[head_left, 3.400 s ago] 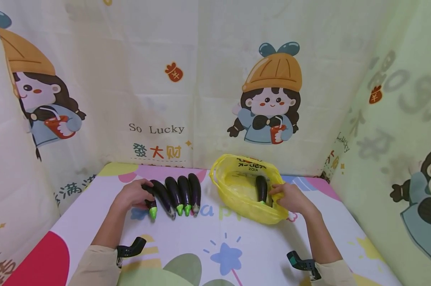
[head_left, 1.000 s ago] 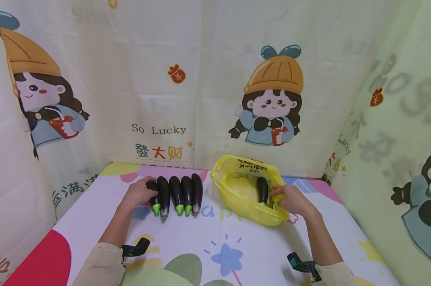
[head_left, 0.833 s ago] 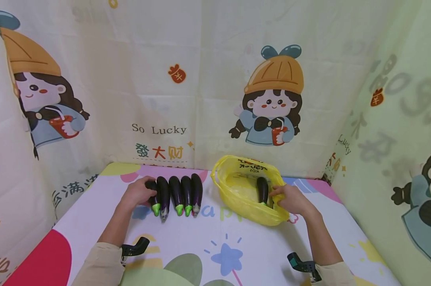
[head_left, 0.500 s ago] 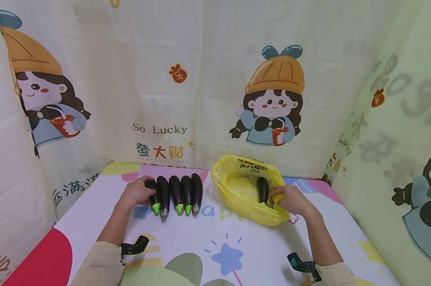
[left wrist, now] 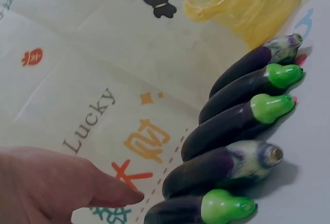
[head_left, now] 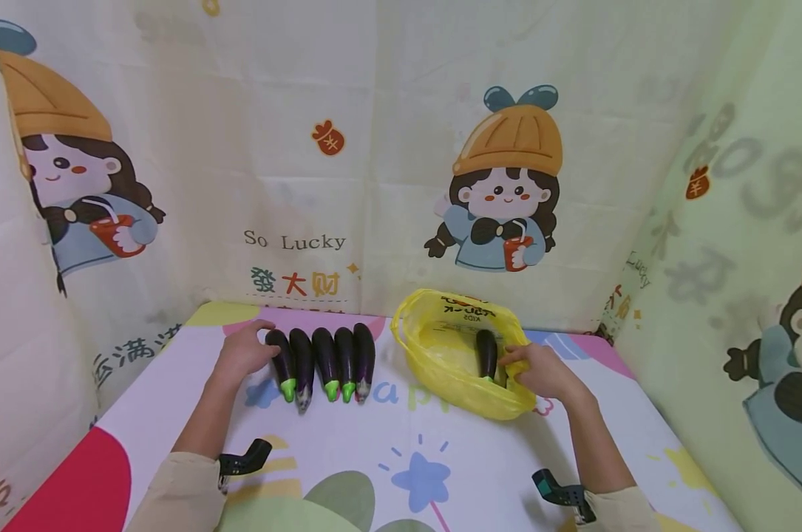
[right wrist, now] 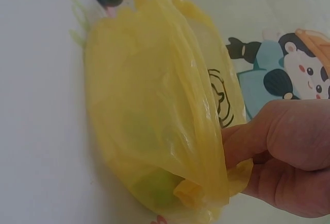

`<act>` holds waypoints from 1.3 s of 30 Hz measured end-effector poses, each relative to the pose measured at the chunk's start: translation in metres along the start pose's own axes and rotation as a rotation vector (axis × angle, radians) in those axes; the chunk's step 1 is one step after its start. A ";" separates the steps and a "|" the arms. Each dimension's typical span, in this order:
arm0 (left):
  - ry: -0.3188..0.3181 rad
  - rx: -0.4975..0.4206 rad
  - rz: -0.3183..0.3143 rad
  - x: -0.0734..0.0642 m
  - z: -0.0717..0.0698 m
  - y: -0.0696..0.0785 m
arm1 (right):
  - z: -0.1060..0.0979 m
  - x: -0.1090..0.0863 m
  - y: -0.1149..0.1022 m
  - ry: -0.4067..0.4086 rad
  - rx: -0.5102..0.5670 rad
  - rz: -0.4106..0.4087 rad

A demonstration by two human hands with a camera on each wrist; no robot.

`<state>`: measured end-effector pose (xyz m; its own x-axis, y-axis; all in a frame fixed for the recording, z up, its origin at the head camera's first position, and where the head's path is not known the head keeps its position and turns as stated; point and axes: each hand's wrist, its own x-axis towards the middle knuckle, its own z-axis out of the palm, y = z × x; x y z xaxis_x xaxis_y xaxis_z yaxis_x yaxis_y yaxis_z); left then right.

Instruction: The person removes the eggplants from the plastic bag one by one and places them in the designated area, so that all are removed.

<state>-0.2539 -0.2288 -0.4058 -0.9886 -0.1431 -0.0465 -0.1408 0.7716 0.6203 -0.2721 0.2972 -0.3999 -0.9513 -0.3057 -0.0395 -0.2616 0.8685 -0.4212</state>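
Several dark purple eggplants (head_left: 325, 358) lie side by side in a row, stem ends toward the front; some have bright green caps, others pale mottled ones. My left hand (head_left: 242, 352) is beside the leftmost eggplant (head_left: 282, 362), thumb and fingers apart. In the left wrist view a straight finger of the left hand (left wrist: 67, 185) points toward that row. At the right, my right hand (head_left: 543, 368) pinches the rim of a yellow plastic bag (head_left: 440, 377), its mouth open. Inside the bag lies an eggplant (head_left: 486, 353). Green caps show faintly through the plastic in the right wrist view.
A white table cover (head_left: 347, 443) with coloured prints lies under everything. Printed cloth walls (head_left: 387, 185) close off the back and both sides. The bag stands to the right of the row, close to the back wall.
The left hand has shifted the leftmost eggplant up against the row, then let go of it and drawn slightly left. The right hand still holds the bag in the same place.
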 end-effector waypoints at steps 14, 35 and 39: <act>0.135 -0.129 0.299 -0.025 0.033 0.072 | -0.001 0.008 -0.006 0.011 0.024 -0.007; -0.424 -0.272 0.716 0.025 0.142 0.218 | 0.001 -0.002 0.005 0.020 0.036 0.016; -0.449 -0.252 0.679 0.036 0.161 0.235 | -0.001 0.000 0.004 0.021 0.020 0.007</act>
<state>-0.3308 0.0473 -0.3872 -0.7891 0.6013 0.1257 0.4538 0.4326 0.7791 -0.2731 0.3010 -0.4008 -0.9563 -0.2914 -0.0235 -0.2519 0.8622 -0.4394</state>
